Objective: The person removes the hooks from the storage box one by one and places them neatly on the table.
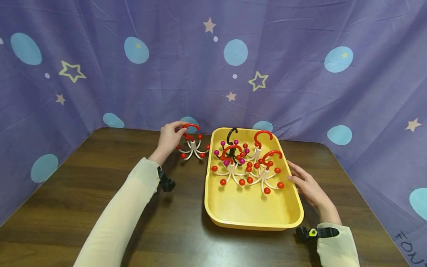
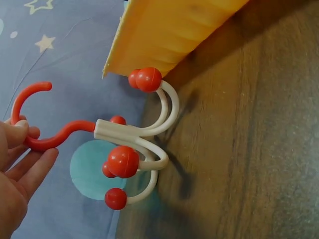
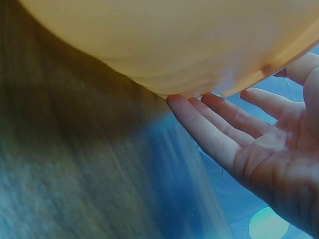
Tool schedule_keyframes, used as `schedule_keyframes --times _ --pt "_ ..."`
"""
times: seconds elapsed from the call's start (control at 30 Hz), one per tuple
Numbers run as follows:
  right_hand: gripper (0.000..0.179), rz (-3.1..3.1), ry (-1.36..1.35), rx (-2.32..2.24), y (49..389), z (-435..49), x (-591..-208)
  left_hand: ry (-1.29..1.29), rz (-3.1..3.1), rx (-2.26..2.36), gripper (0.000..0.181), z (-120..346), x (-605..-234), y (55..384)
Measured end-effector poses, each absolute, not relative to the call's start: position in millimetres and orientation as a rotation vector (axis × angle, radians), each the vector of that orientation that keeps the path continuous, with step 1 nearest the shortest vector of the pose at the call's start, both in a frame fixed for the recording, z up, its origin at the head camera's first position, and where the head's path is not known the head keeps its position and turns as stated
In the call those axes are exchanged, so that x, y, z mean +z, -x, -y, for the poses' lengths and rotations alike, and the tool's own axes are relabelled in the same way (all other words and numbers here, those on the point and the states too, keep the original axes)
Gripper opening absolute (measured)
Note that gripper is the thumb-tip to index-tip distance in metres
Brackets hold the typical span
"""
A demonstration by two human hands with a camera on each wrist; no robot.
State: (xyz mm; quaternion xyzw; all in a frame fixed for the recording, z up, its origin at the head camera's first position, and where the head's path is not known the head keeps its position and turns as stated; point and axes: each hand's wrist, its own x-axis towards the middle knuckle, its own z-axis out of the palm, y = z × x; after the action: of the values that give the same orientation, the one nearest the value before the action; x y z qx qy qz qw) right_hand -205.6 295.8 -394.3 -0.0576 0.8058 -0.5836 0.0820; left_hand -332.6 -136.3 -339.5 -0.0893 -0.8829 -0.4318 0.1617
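Note:
My left hand (image 1: 171, 138) pinches the red hook of a hanger (image 1: 193, 147) between thumb and fingers. This hanger has a white stem and several curved prongs (image 2: 169, 107) tipped with red balls; it is upright, its prongs close over the table left of the yellow tray (image 1: 253, 224). Inside the tray are three similar red-and-white hangers (image 1: 232, 169) and one black hanger (image 1: 231, 151) with purple balls. My right hand (image 1: 310, 188) is at the tray's right side. In the right wrist view its extended fingers (image 3: 214, 137) touch the tray's outer wall, the thumb up near the rim.
The tray stands on a dark wooden table (image 1: 110, 178), its hangers grouped in the far half. Behind the table hangs a purple curtain (image 1: 186, 74) with stars and blue circles. Each wrist wears a black strap with a small camera (image 1: 166, 181).

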Motion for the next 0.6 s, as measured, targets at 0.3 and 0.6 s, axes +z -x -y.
schedule_keyframes --times 0.3,0.6 --pt "0.062 -2.372 0.199 -1.787 206.4 -294.9 -395.4 0.307 2.529 -1.112 0.025 131.8 -340.4 329.5" --pt "0.062 -2.361 0.188 -1.788 206.6 -295.3 -395.7 0.328 2.502 -1.093 0.028 132.7 -332.0 325.4"
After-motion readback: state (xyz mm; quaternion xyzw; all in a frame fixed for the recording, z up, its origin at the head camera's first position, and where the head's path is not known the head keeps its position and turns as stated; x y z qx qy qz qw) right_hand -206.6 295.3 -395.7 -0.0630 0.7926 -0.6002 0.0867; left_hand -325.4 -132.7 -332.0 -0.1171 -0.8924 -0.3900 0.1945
